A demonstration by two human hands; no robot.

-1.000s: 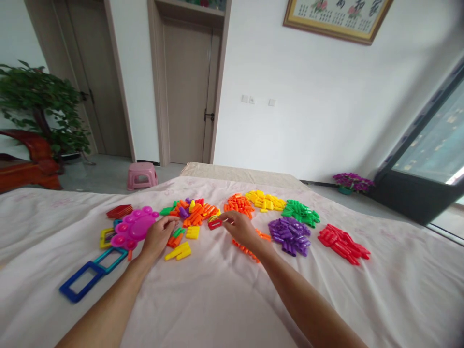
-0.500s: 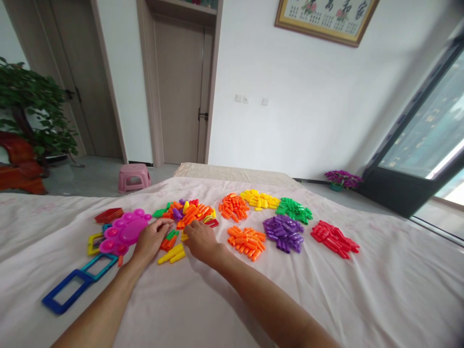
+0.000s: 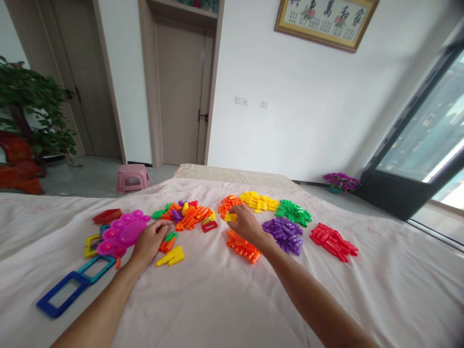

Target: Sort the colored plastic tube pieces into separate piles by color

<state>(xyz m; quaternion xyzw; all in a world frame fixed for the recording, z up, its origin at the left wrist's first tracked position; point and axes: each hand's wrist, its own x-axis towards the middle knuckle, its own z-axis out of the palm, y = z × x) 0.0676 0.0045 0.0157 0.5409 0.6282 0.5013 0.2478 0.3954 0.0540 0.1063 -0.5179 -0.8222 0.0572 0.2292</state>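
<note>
My right hand [image 3: 246, 223] is closed on yellow pieces [image 3: 230, 217], above the gap between two orange piles, the back one [image 3: 226, 203] and the front one [image 3: 242, 247]. Beside the pink flower-shaped tray [image 3: 128, 232] is my left hand [image 3: 150, 240], its fingers pressed together; what they hold, if anything, is hidden. Small orange and green pieces [image 3: 167, 243] lie just right of it, with a few yellow pieces [image 3: 172, 256] nearer me. Behind them sits a mixed-colour pile [image 3: 188, 215], a red frame piece [image 3: 209, 226] at its right.
Yellow [image 3: 259, 201], green [image 3: 293, 212], purple [image 3: 283, 235] and red [image 3: 333, 240] piles lie to the right on the cloth-covered surface [image 3: 217, 309]. Blue frames [image 3: 61, 295] and red stacked pieces [image 3: 107, 216] are at the left.
My right hand has moved right, from beside the mixed pile to the orange piles, carrying yellow pieces. Fewer yellow pieces lie near my left hand, which has barely moved.
</note>
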